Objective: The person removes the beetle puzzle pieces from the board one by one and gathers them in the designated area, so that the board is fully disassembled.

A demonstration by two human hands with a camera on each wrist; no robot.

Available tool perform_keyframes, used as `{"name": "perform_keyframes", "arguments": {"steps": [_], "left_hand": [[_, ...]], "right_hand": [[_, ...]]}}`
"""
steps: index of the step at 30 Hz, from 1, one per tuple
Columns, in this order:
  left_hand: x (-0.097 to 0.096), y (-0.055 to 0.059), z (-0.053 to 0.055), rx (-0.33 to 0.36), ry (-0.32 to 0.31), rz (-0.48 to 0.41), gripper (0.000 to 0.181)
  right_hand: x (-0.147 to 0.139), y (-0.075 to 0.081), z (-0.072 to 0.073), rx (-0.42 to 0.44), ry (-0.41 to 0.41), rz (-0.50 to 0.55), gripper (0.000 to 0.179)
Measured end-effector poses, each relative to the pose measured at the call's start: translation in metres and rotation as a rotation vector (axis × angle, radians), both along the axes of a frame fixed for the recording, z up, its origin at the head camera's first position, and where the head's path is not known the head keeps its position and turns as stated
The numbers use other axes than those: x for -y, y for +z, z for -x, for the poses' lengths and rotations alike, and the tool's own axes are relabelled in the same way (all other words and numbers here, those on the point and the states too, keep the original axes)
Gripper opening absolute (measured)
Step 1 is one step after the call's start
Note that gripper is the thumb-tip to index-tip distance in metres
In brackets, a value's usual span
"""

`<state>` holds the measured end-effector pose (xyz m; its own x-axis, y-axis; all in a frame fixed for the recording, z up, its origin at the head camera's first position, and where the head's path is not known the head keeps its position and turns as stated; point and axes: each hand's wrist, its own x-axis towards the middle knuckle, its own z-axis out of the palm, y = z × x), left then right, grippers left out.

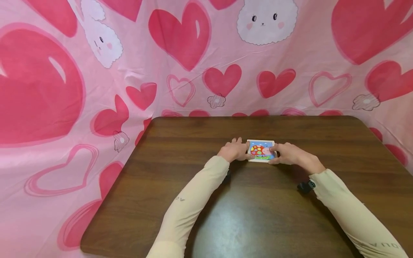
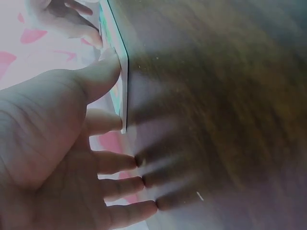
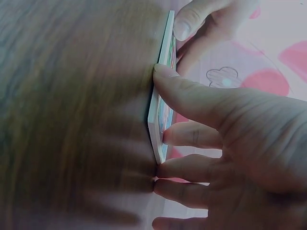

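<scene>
A small white-framed picture board lies on the brown table, showing a red, spotted, ladybug-like figure against blue and green. At its left side, my left hand touches the edge with thumb and index finger. The other left fingers stretch straight down to the tabletop. From the right, my right hand has its thumb on the board's near edge and its index finger on the picture side. In the right wrist view, the remaining right fingers are extended beside the board. Part of the picture is hidden under my fingertips.
The wooden table has rounded corners, and its far edge runs close to a pink cloth printed with hearts and rabbits. A black strap device sits at the right wrist.
</scene>
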<state>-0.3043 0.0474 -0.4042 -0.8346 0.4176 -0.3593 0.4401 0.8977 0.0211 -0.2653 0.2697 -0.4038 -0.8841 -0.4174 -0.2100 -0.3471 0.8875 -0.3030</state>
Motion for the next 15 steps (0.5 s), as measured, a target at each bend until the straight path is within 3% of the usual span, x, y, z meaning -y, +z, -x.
{"name": "perform_keyframes", "arguments": {"steps": [7, 15], "left_hand": [[0.005, -0.001, -0.003, -0.025, -0.006, -0.01, 0.075], [0.012, 0.0, -0.008, -0.001, 0.002, -0.031, 0.075]], "right_hand": [[0.005, 0.001, 0.001, -0.014, 0.021, 0.007, 0.067], [0.015, 0.001, 0.001, -0.036, 0.034, 0.001, 0.066]]}}
